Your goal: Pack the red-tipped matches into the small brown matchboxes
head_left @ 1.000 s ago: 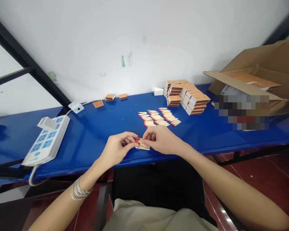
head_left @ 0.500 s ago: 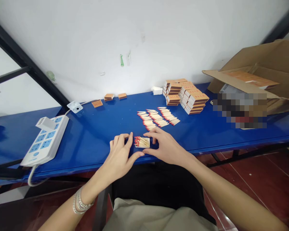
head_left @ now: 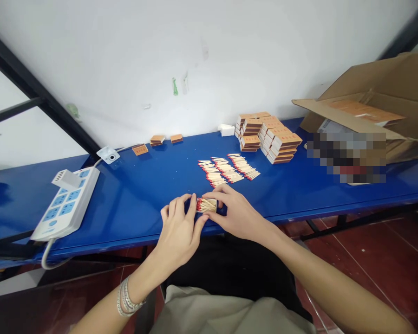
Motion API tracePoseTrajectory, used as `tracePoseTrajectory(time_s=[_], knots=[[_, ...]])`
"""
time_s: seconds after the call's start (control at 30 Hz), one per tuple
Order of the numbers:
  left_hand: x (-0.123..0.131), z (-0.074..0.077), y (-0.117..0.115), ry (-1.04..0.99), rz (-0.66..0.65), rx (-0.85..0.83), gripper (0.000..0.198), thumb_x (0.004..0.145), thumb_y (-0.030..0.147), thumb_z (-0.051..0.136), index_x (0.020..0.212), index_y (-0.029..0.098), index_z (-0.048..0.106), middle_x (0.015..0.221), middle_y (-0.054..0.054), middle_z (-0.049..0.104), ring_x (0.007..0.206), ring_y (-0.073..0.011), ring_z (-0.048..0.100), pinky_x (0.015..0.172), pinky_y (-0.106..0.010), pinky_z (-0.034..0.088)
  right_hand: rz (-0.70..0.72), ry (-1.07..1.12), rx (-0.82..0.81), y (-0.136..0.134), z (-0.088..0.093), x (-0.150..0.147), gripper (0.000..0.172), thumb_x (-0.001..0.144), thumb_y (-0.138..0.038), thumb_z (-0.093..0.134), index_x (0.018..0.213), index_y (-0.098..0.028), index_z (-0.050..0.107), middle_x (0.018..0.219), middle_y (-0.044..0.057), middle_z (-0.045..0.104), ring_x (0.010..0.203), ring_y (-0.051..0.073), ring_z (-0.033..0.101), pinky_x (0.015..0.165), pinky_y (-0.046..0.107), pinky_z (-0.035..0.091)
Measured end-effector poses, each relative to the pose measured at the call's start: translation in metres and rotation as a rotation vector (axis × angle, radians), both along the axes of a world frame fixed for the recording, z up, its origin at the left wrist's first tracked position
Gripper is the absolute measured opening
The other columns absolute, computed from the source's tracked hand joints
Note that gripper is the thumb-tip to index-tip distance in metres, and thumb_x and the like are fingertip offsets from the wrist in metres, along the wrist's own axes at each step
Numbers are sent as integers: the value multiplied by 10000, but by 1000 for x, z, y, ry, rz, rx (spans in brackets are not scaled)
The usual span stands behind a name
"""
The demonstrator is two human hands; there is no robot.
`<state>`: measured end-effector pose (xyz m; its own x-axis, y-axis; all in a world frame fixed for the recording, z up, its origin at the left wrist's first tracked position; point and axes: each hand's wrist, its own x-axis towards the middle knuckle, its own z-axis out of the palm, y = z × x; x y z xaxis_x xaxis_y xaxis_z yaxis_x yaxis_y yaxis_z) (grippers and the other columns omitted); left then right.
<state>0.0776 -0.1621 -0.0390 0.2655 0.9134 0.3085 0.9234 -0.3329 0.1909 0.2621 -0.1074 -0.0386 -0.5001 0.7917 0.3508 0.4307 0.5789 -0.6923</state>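
Note:
A small white matchbox tray (head_left: pixel 215 209) full of red-tipped matches (head_left: pixel 206 204) rests near the table's front edge, heads to the left. My right hand (head_left: pixel 239 211) grips it between thumb and forefinger from the right. My left hand (head_left: pixel 179 226) closes on the left end, its forefinger along the match heads and its thumb at the near edge. Just beyond lie three rows of loose matches: a left row (head_left: pixel 212 174), a middle row (head_left: pixel 227 170) and a right row (head_left: pixel 244 167).
Stacked matchboxes (head_left: pixel 280 139) stand by the wall, beside white trays (head_left: pixel 226 131). Several matchbox sleeves (head_left: pixel 140 149) lie farther left. A power strip (head_left: pixel 69 204) and a small white camera-like device (head_left: pixel 108 155) sit at left. An open cardboard box (head_left: pixel 379 111) stands at right.
My left hand has moved right and pressed up against the tray's left end, with the forefinger now at the match heads. My right hand stays at the tray.

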Motion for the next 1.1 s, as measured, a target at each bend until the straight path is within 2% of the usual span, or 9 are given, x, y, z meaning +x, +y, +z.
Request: tracePoseTrajectory(time_s=[0.23, 0.43, 0.57, 0.67, 0.77, 0.83, 0.9, 1.0, 1.1], knots=[[-4, 6, 13, -179, -23, -10, 356, 971, 335, 490, 1296, 219, 577, 1243, -109, 597, 1135, -255, 541, 922, -421, 384, 57, 15, 8, 0, 2, 3, 279, 881, -250, 634, 1155, -248, 689, 1049, 65, 592, 950, 178, 607, 891, 343, 502], [-7, 7, 19, -209, -67, 8, 244, 966, 332, 514, 1126, 238, 673, 1149, -74, 661, 1053, -224, 592, 890, -395, 390, 40, 98, -15, 1, 2, 5, 188, 918, -250, 582, 1039, -224, 724, 968, 51, 636, 810, 137, 615, 781, 290, 513], [-7, 6, 19, -160, -86, 51, 259, 971, 332, 502, 1133, 240, 681, 1160, -85, 661, 1050, -233, 598, 892, -406, 394, 8, 102, -19, 1, 2, 4, 176, 917, -254, 584, 1022, -225, 722, 963, 47, 666, 789, 134, 619, 768, 285, 513], [-8, 11, 19, -135, -111, 78, 293, 974, 323, 491, 1188, 224, 664, 1186, -97, 655, 1057, -234, 599, 888, -395, 410, 23, 70, -3, 1, 3, 5, 212, 895, -279, 621, 1085, -230, 702, 1018, 53, 672, 859, 155, 630, 830, 308, 514], [-15, 23, 29, -125, -120, 68, 313, 967, 333, 496, 1203, 214, 665, 1185, -93, 665, 1064, -234, 605, 896, -391, 424, 47, 29, 29, 1, 2, 3, 296, 856, -281, 676, 1148, -234, 677, 1097, 62, 660, 981, 185, 628, 914, 341, 500], [-28, 35, 49, -116, -101, 20, 315, 951, 363, 516, 1180, 223, 683, 1156, -79, 681, 1047, -236, 616, 904, -395, 438, 38, 12, 48, 2, 0, 1, 310, 850, -268, 682, 1158, -236, 672, 1133, 68, 652, 1039, 199, 621, 956, 361, 488], [-51, 46, 81, -102, -39, -2, 306, 931, 363, 527, 1121, 208, 710, 1112, -82, 694, 1015, -243, 624, 919, -392, 451, 28, 8, 59, 2, -3, -2, 285, 859, -250, 662, 1144, -245, 678, 1144, 69, 651, 1066, 207, 618, 969, 372, 487], [-97, 57, 142, -34, 206, 29, 357, 880, 329, 561, 1156, 140, 689, 1096, -137, 671, 1010, -286, 611, 945, -416, 447, 18, -2, 59, 3, -4, -6, 244, 876, -238, 624, 1110, -255, 690, 1150, 69, 658, 1059, 213, 626, 954, 380, 503], [-140, 58, 195, -6, 440, 127, 483, 814, 220, 585, 1272, 70, 606, 1247, -206, 567, 1142, -329, 543, 1018, -431, 401, 4, -2, 48, 4, -4, -7, 237, 882, -241, 609, 1105, -252, 688, 1153, 74, 662, 1057, 222, 627, 943, 390, 512]])
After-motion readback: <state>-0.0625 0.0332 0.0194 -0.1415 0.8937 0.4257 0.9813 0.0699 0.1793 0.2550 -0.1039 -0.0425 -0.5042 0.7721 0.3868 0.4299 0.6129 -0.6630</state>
